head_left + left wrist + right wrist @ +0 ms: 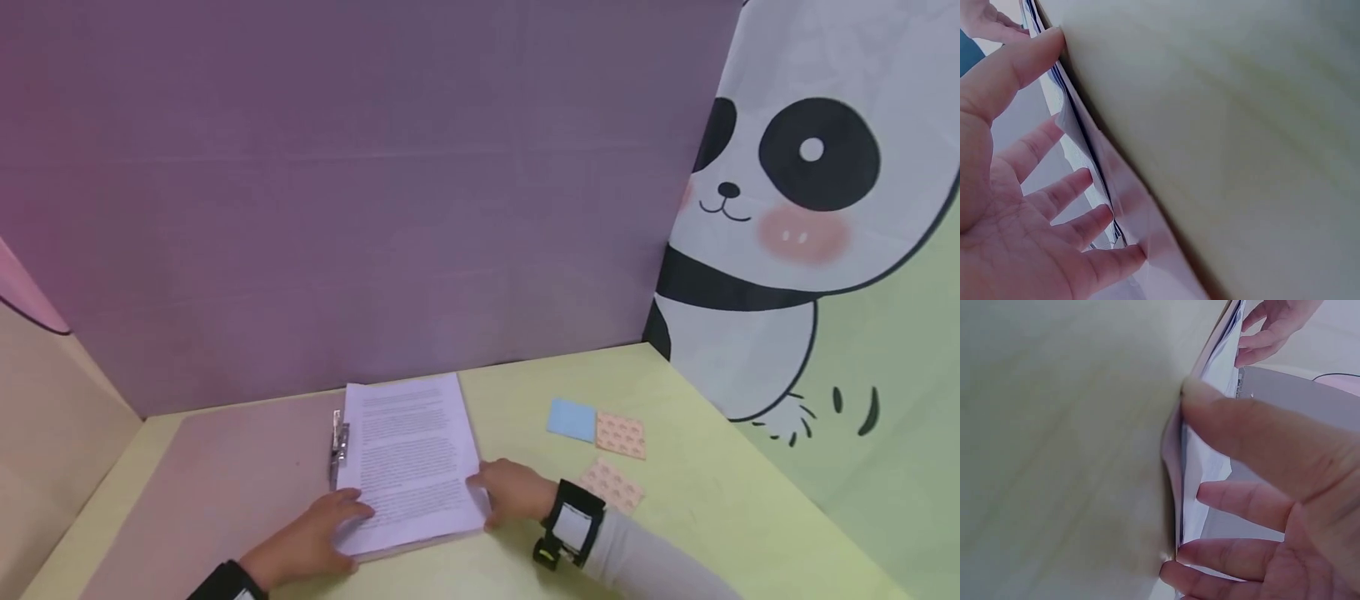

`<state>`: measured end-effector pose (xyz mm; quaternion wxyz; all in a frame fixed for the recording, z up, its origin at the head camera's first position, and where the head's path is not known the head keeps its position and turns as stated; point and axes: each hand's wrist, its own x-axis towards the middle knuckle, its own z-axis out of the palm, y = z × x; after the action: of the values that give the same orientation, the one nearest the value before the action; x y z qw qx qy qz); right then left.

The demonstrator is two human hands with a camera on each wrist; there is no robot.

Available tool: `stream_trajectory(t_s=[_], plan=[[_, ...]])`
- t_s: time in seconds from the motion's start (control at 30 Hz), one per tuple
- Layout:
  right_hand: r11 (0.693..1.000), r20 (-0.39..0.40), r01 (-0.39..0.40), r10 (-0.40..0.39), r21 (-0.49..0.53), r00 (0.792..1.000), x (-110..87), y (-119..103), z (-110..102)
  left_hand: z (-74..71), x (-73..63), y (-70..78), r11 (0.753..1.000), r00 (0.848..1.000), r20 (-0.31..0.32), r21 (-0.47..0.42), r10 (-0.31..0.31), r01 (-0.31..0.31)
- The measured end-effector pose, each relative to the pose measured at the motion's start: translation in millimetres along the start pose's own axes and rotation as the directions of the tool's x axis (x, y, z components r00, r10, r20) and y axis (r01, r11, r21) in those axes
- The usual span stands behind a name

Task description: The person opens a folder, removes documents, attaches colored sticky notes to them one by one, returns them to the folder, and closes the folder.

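A stack of printed white sheets (408, 454) lies near the back of the table, with a metal clip (339, 450) along its left edge. My left hand (318, 533) touches the stack at its lower left corner, thumb and fingers spread. In the left wrist view those fingers (1075, 228) are nearly straight against the sheet edges. At the lower right edge, my right hand (517, 490) touches the stack. The right wrist view shows its thumb and fingers (1235, 557) extended along the edge, with a pinkish layer (1173, 447) beneath the white sheets.
A flat mauve panel (225, 483) lies left of the clip. Right of the stack are a blue square pad (572, 419) and two patterned pink squares, one farther back (621, 435) and one nearer (613, 483), partly behind my right wrist. A purple backdrop (337, 208) closes off the back.
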<state>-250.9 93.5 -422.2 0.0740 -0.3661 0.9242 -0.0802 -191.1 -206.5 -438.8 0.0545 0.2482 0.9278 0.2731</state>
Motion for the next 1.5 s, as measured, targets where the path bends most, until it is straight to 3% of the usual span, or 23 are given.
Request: stream_trajectory(t_s=[0.17, 0.33, 0.53, 0.77, 1.0, 1.27, 1.37, 1.5], plan=[[0.999, -0.002, -0.013, 0.013, -0.035, 1.000, 5.0, -3.8, 0.2, -3.7, -1.6, -1.5, 1.000, 1.000, 0.005, -0.004, -0.013, 0.013], [1.000, -0.013, -0.007, 0.007, -0.011, 1.000, 7.8, -2.0, -0.5, -6.4, 0.0, -3.4, 1.000, 1.000, -0.005, 0.009, 0.019, -0.019], [0.999, 0.005, -0.037, 0.036, 0.025, 0.999, 5.9, 5.3, 1.4, -2.1, 0.8, -3.8, 0.999, 0.999, -0.005, 0.014, 0.042, -0.042], [0.999, 0.005, -0.016, 0.016, 0.036, 1.000, 3.1, 9.6, 1.4, -0.6, 5.2, 2.5, 0.998, 0.999, -0.022, 0.055, 0.041, -0.040], [1.000, -0.015, 0.024, -0.024, -0.002, 1.000, 1.3, 11.3, 1.7, -1.3, 9.3, 7.9, 0.996, 0.999, -0.023, 0.077, 0.038, -0.036], [0.996, -0.008, 0.024, -0.025, -0.086, 1.000, -15.3, 12.9, 2.2, 8.1, 9.9, 13.0, 0.990, 0.996, -0.005, 0.109, 0.091, -0.089], [0.996, 0.003, 0.019, -0.019, -0.088, 1.000, -25.4, 13.4, 1.1, 11.7, 8.9, 19.2, 0.993, 0.997, 0.018, 0.087, 0.077, -0.079], [0.995, 0.006, 0.031, -0.031, -0.091, 1.000, -38.7, 16.3, 3.0, 18.0, 6.9, 30.5, 1.000, 0.997, 0.079, 0.008, 0.004, -0.004]])
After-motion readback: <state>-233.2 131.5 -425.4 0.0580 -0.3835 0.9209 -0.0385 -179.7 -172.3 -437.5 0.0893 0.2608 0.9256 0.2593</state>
